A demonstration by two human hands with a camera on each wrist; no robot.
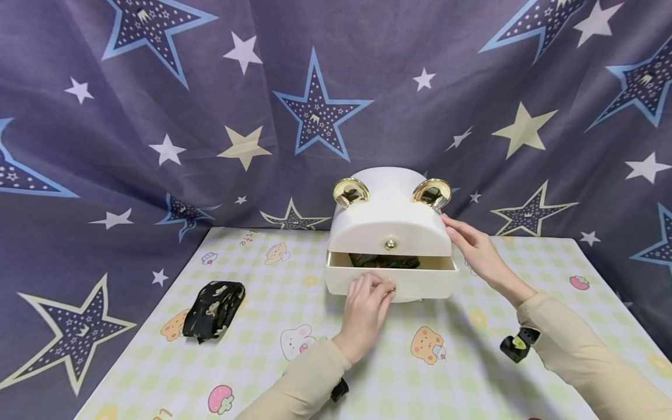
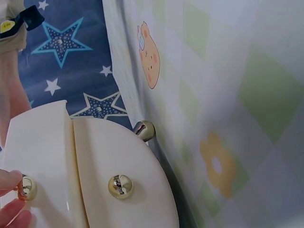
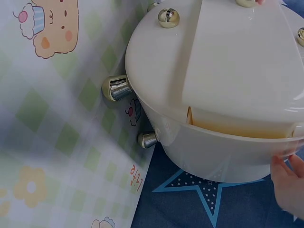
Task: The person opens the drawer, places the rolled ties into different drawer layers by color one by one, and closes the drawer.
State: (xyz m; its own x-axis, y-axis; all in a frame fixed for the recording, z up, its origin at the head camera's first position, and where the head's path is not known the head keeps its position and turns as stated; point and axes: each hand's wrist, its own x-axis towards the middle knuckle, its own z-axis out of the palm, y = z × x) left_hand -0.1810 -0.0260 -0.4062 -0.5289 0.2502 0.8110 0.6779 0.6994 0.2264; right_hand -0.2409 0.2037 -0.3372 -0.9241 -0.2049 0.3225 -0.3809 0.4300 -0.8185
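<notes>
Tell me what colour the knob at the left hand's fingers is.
That knob is shiny gold; it shows best in the left wrist view.

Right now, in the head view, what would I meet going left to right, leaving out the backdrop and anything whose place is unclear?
Folded black patterned cloth → rabbit print → left hand → right-side gold ear → right hand → strawberry print.

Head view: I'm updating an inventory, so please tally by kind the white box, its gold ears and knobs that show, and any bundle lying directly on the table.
White box: 1
Gold ears: 2
Gold knobs: 2, one partly hidden
Black patterned bundle: 1
Total: 6
</notes>
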